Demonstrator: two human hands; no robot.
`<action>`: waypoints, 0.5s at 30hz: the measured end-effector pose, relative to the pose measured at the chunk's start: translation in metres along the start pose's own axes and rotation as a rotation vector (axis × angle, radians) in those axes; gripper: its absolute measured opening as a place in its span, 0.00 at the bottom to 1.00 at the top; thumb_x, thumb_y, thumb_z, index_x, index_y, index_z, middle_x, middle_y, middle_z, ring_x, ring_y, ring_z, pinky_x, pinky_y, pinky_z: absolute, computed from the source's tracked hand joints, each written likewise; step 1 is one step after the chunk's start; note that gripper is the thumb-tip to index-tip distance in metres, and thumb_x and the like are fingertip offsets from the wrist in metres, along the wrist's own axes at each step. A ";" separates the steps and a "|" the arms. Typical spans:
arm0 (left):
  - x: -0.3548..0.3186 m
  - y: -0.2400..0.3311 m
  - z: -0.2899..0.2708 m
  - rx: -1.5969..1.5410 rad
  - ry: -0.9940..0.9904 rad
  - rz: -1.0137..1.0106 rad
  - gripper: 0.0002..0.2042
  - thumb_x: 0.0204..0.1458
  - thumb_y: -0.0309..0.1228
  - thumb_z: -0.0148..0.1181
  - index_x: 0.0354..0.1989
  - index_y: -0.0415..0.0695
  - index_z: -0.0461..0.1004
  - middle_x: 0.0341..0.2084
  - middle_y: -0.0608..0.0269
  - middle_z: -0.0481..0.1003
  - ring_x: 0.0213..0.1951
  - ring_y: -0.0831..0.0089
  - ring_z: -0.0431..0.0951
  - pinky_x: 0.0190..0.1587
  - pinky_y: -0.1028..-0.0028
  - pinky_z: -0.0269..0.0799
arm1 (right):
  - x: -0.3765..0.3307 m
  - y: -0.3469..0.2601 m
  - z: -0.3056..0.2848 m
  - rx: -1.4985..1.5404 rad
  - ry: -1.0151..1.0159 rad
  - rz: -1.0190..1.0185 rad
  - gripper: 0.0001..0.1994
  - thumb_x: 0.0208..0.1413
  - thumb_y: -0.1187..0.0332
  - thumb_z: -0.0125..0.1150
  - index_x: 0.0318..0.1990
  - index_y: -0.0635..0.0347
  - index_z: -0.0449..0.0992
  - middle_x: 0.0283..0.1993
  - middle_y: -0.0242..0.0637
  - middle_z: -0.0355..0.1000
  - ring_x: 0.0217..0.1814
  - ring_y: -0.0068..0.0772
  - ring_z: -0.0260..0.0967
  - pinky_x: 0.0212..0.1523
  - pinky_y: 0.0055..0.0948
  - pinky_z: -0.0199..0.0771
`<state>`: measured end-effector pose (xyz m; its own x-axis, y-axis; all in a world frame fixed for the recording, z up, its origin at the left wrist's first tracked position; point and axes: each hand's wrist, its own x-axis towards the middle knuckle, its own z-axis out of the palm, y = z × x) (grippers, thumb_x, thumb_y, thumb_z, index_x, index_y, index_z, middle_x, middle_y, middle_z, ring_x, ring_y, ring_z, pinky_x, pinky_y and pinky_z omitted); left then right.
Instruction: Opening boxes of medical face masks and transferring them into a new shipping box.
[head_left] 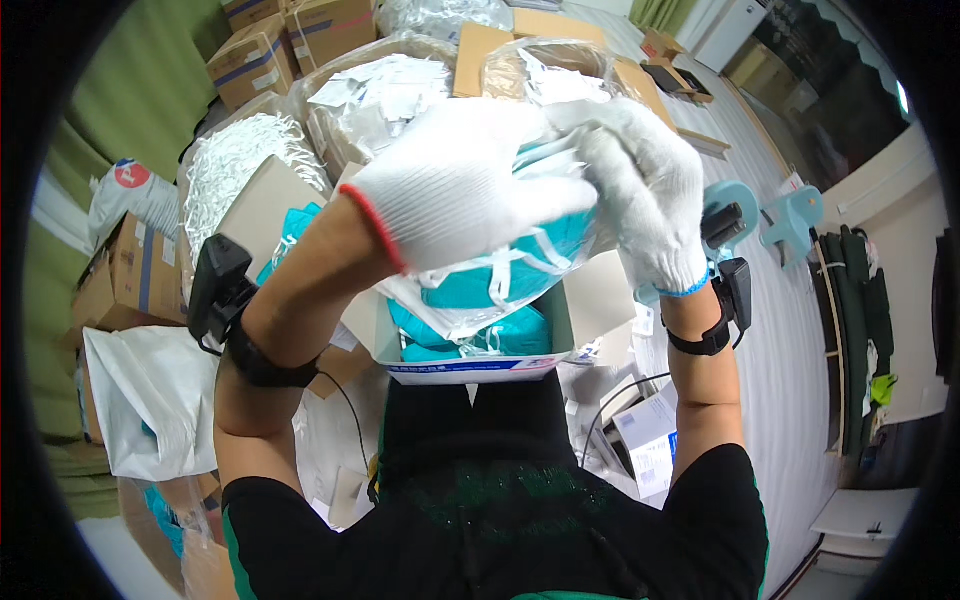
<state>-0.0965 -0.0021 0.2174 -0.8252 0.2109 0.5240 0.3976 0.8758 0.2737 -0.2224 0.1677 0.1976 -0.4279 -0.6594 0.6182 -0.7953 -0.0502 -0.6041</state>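
**Mask bag held over box**

Both gloved hands, left hand [455, 185] and right hand [640, 190], pinching a clear bag [500, 285] of teal masks above the open box [475, 365] on the lap. Risk: thin film slipping from knit gloves, spilling masks onto cluttered floor.

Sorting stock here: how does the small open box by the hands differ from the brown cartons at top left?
The small box is white, open and filled with teal masks; the brown cartons look closed, with blue stripes. The small box sits right below the left hand and right hand; the cartons are stacked far off. Both are cardboard.
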 end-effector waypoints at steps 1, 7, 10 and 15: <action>0.005 -0.003 0.011 -0.058 -0.041 -0.037 0.17 0.58 0.39 0.60 0.50 0.40 0.78 0.35 0.47 0.80 0.37 0.55 0.81 0.43 0.66 0.75 | -0.005 -0.002 -0.005 0.026 -0.022 0.005 0.08 0.59 0.68 0.62 0.40 0.63 0.82 0.33 0.39 0.78 0.37 0.33 0.76 0.40 0.30 0.75; -0.008 -0.011 0.092 0.245 -0.004 -0.045 0.12 0.59 0.38 0.58 0.44 0.45 0.80 0.28 0.55 0.78 0.33 0.58 0.79 0.36 0.64 0.74 | -0.034 0.065 0.019 0.296 -0.053 0.376 0.09 0.62 0.66 0.59 0.40 0.62 0.82 0.35 0.33 0.79 0.35 0.20 0.73 0.36 0.24 0.73; -0.007 -0.001 0.118 0.339 0.150 0.124 0.05 0.54 0.31 0.58 0.36 0.47 0.79 0.25 0.59 0.74 0.30 0.62 0.77 0.33 0.64 0.71 | -0.033 0.112 0.039 0.273 -0.032 0.562 0.09 0.61 0.66 0.61 0.39 0.61 0.82 0.34 0.32 0.78 0.30 0.22 0.72 0.31 0.24 0.72; -0.015 0.061 0.135 0.066 0.348 0.366 0.03 0.46 0.30 0.62 0.27 0.46 0.77 0.20 0.62 0.70 0.27 0.64 0.74 0.30 0.65 0.69 | -0.042 0.227 0.017 0.454 0.247 0.442 0.08 0.63 0.68 0.56 0.40 0.63 0.79 0.27 0.32 0.70 0.25 0.27 0.69 0.29 0.31 0.74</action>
<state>-0.1143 0.1065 0.1172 -0.4495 0.3618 0.8168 0.6005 0.7992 -0.0235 -0.3772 0.1714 0.0257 -0.7996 -0.5025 0.3288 -0.2872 -0.1609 -0.9443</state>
